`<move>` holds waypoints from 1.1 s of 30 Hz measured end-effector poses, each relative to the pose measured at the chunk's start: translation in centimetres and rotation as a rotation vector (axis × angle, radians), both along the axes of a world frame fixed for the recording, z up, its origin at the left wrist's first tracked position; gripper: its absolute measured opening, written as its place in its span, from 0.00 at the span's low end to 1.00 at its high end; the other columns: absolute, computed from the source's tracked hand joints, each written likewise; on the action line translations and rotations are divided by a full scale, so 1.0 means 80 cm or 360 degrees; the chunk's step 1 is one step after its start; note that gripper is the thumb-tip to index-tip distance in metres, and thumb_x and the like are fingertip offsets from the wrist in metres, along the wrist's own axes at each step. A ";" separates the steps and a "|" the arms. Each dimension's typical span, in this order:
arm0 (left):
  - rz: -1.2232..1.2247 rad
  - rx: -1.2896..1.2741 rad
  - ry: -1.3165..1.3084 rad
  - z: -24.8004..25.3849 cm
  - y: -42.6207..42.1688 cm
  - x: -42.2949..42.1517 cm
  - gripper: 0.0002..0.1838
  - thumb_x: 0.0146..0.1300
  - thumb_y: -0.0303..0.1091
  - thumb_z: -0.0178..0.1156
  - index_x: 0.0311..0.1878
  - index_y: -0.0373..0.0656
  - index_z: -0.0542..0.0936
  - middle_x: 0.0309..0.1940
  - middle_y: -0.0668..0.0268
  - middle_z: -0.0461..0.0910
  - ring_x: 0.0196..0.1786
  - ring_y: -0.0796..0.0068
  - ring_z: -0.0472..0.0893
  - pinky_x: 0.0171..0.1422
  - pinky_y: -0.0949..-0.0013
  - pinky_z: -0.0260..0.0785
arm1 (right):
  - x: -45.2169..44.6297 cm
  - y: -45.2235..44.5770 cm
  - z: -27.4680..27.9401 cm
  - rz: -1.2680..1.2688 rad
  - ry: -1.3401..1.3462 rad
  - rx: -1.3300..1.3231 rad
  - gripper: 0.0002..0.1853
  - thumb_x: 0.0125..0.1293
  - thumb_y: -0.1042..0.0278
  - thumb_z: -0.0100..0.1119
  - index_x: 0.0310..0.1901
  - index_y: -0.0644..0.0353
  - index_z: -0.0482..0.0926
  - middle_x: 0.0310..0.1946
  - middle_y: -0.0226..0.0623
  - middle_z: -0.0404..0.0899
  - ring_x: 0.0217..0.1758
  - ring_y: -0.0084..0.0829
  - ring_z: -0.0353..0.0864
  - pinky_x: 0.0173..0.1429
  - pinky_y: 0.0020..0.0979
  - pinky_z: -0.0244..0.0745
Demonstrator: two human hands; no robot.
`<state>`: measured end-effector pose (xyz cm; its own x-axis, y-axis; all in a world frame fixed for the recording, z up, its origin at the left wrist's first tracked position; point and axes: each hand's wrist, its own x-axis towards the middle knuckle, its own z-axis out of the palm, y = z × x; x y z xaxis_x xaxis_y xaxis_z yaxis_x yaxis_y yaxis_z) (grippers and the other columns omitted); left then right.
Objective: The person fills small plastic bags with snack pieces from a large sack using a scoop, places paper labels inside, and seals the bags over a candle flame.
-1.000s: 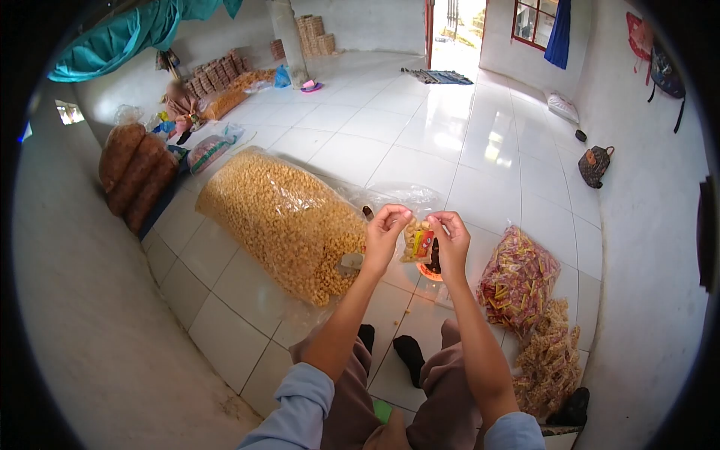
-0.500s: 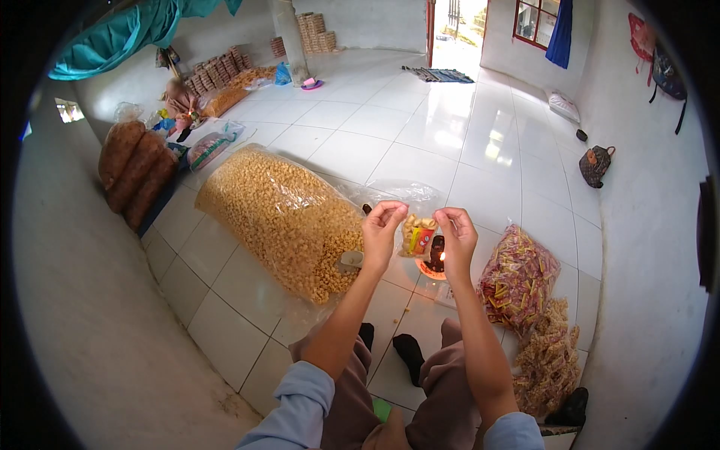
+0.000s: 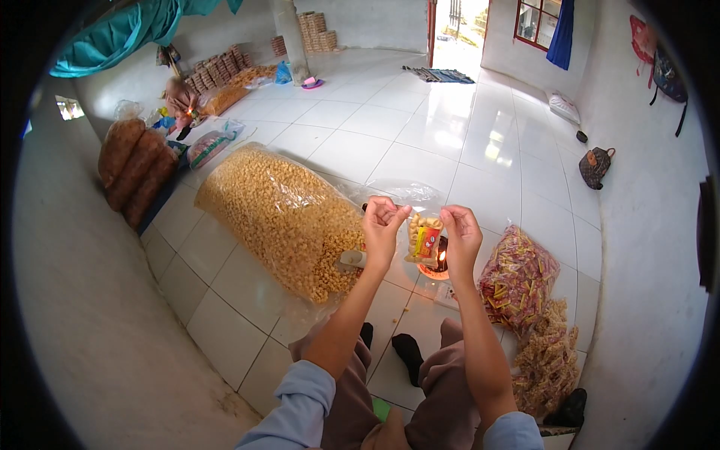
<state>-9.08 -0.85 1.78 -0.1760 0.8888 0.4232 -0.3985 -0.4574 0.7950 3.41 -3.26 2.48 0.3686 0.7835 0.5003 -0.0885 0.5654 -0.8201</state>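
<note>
Between my two hands hangs a small clear snack packet (image 3: 424,238), filled with pale yellow snack pieces and showing a red and yellow label. My left hand (image 3: 385,229) pinches its upper left corner, and my right hand (image 3: 463,234) pinches the upper right one. Just behind and below the packet a small flame (image 3: 442,256) burns over an orange dish (image 3: 432,273), partly hidden by the packet and my right hand. Left of my hands lies a large clear sack of snack pieces (image 3: 281,214), with a pale scoop (image 3: 351,259) at its open end.
On the right sit a bag of red and yellow sachets (image 3: 519,277) and a heap of small packets (image 3: 551,360). Tall brown sacks (image 3: 139,169) lean at the left wall. Another person (image 3: 180,101) sits further back, near stacked packs (image 3: 217,71).
The packet has shifted slightly right and turned, so its label faces me more. Both hands have moved a little with it, still pinching the top corners. More of the flame shows.
</note>
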 end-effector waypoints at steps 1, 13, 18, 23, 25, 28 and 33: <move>0.0010 0.0001 0.0050 0.001 -0.001 -0.001 0.11 0.55 0.22 0.60 0.31 0.45 0.67 0.24 0.75 0.70 0.27 0.89 0.70 0.27 0.84 0.59 | 0.000 0.000 0.001 0.0001 -0.0002 0.0000 0.06 0.59 0.75 0.57 0.36 0.67 0.72 0.33 0.33 0.74 0.37 0.19 0.73 0.44 0.20 0.69; 0.0153 -0.0033 0.0487 0.016 -0.010 -0.013 0.05 0.55 0.26 0.61 0.36 0.38 0.79 0.29 0.69 0.79 0.32 0.86 0.75 0.32 0.82 0.66 | -0.002 -0.010 0.012 -0.0243 -0.0469 -0.0023 0.06 0.58 0.74 0.58 0.36 0.61 0.81 0.31 0.31 0.77 0.34 0.23 0.74 0.40 0.22 0.69; 0.0487 0.0198 0.0837 0.022 -0.016 -0.014 0.03 0.54 0.24 0.61 0.32 0.37 0.81 0.29 0.66 0.80 0.31 0.83 0.76 0.32 0.80 0.67 | -0.005 -0.016 0.019 -0.0427 -0.0625 0.0000 0.05 0.57 0.73 0.58 0.35 0.60 0.81 0.30 0.32 0.77 0.33 0.25 0.75 0.38 0.24 0.70; 0.0649 0.0413 0.1008 0.028 -0.019 -0.014 0.04 0.51 0.23 0.62 0.32 0.38 0.81 0.27 0.63 0.79 0.29 0.78 0.77 0.29 0.78 0.68 | -0.006 -0.017 0.021 -0.0556 -0.0774 0.0066 0.04 0.57 0.75 0.57 0.33 0.62 0.80 0.30 0.34 0.75 0.33 0.28 0.75 0.37 0.26 0.70; 0.0687 0.0483 0.1072 0.026 -0.017 -0.015 0.04 0.51 0.23 0.62 0.32 0.38 0.80 0.28 0.62 0.78 0.29 0.76 0.77 0.28 0.77 0.68 | -0.005 -0.017 0.020 -0.0574 -0.0819 0.0094 0.03 0.57 0.76 0.57 0.33 0.63 0.79 0.30 0.35 0.75 0.33 0.30 0.75 0.37 0.27 0.70; 0.0741 0.0591 0.1236 0.024 -0.015 -0.018 0.04 0.51 0.23 0.61 0.32 0.37 0.79 0.28 0.62 0.77 0.28 0.74 0.76 0.28 0.74 0.69 | -0.004 -0.016 0.018 -0.0657 -0.1046 0.0159 0.02 0.57 0.78 0.54 0.33 0.65 0.75 0.31 0.37 0.72 0.35 0.34 0.73 0.38 0.30 0.69; 0.0619 0.0512 0.1351 0.018 -0.013 -0.023 0.05 0.52 0.24 0.60 0.33 0.37 0.76 0.28 0.61 0.74 0.33 0.65 0.74 0.36 0.66 0.66 | -0.004 -0.015 0.015 -0.0653 -0.1347 0.0114 0.04 0.57 0.82 0.50 0.34 0.67 0.69 0.32 0.41 0.68 0.38 0.40 0.69 0.42 0.36 0.67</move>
